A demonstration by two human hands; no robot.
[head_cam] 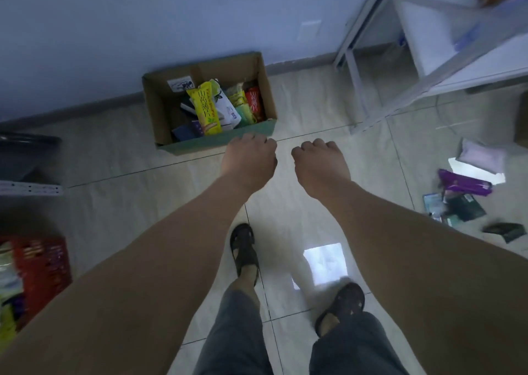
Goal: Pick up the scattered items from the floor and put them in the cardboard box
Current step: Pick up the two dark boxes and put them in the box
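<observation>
Standing over a tiled floor (128, 203), you have both arms stretched forward at mid-frame.

Left hand (250, 159): fingers curled under loosely, holding nothing, its knuckles overlapping the near edge of the box in the picture.

Right hand (320, 163): fingers likewise curled down, holding nothing, over bare floor just right of the box.

Box (160, 109): brown cardboard, open top, upper centre of the frame against the wall (114, 31). A white label with dark print sits on its inner back wall; the print is too small to read.

Contents of the box: a yellow packet (204, 110) with green lettering, the Latin line too blurred to spell out with certainty, large characters below it; a white packet (228, 109) beside it; a red packet (255, 103) with white characters at the right side; green and dark packets underneath.

Scattered items, right edge of the frame, well apart from the box: a pale pouch (481, 156), a purple packet (464, 185), dark packets (464, 207) below it. Their print cannot be read.

Other fixtures: white shelving (428, 31), upper right; a red basket (43, 263) with packets, lower left.

Your feet in dark sandals (244, 246) stand at lower centre.
</observation>
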